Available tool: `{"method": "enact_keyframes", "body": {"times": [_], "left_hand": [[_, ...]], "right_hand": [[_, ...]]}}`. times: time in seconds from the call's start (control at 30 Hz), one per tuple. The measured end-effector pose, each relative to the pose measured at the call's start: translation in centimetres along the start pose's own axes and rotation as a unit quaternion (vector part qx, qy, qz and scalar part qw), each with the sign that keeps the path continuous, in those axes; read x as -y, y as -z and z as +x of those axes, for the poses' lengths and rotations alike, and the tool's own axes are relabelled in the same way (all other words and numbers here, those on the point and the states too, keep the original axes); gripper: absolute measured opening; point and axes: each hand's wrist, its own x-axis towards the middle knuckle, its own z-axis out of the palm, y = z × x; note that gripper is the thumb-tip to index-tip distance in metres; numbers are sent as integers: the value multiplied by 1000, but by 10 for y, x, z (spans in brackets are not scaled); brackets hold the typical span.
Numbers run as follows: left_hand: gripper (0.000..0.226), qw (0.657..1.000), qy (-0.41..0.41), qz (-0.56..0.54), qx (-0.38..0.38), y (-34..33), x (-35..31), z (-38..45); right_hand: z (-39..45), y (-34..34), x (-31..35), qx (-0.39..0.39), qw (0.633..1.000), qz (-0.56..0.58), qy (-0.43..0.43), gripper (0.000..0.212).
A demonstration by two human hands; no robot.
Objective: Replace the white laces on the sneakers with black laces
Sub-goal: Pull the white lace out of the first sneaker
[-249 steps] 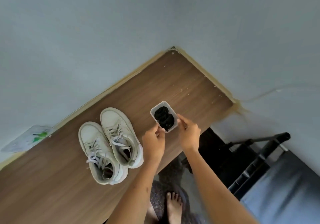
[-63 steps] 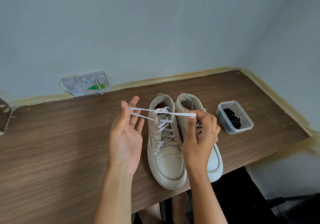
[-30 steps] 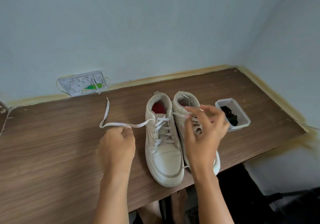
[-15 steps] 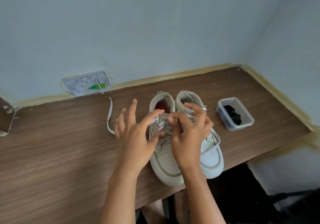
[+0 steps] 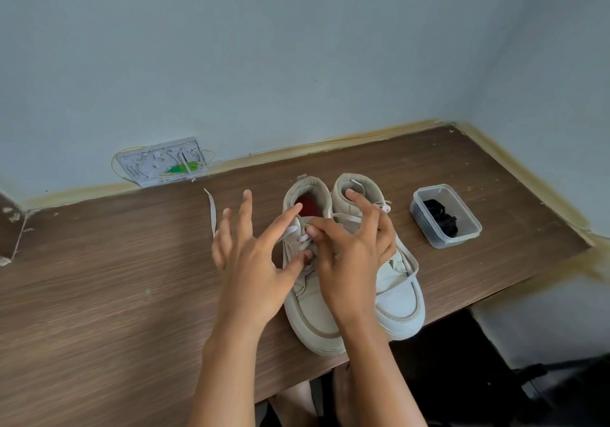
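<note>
Both hands (image 5: 254,261) (image 5: 355,261) now on cream sneaker (image 5: 313,308), grips pinching its loosened white lace (image 5: 302,238).

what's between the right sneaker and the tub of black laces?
Nothing: in the head view, only bare wooden desk separates the right sneaker from the clear tub holding the black laces.

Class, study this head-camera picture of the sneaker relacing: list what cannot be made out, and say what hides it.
- Head view: the lacing on the left sneaker is mostly covered by the left hand and right hand.
- How many black laces lie in the plastic container: bundled, too small.
- The white lace end on the table: partly behind the left hand.
</note>
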Motion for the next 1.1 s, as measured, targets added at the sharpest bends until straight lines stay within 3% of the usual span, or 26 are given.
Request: {"method": "enact_keyframes", "body": {"times": [0.1, 0.2, 0.27, 0.37, 0.5, 0.63, 0.73, 0.83, 0.9, 0.97, 1.1], "left_hand": [[64, 1000, -3, -5, 7, 1, 1, 0], [62, 1000, -4, -5, 8, 1, 0, -1], [61, 1000, 2, -13, 8, 2, 0, -1], [60, 1000, -1, -28, 2, 3, 2, -1], [59, 1000, -8, -22, -2, 3, 5, 0], [58, 1000, -11, -25, -9, 0, 3, 1], [57, 1000, -12, -26, -11, 0, 2, 2], [56, 1000, -11, -27, -3, 1, 3, 1], [56, 1000, -8, -28, -1, 1, 4, 1], [56, 999, -3, -34, -3, 1, 4, 1], [56, 999, -2, -44, -10, 1, 2, 1]], "right_hand": [[-1, 2, 3, -100, 992, 61, -42, 11], [2, 3, 4, -211, 958, 122, -153, 6], [5, 5, 5, -228, 948, 124, -185, 6], [7, 8, 6, -175, 978, 50, -105, 16], [4, 4, 4, -8, 1000, -29, -6, 17], [-1, -3, 1, 7, 999, -37, 19, 9], [6, 1, -1, -102, 995, -17, -6, 14], [11, 10, -6, -273, 954, 20, -125, 14], [14, 14, -8, -298, 938, 45, -170, 13], [15, 15, -8, -253, 960, 21, -121, 12], [7, 4, -1, -40, 999, -20, 18, 13]]}}
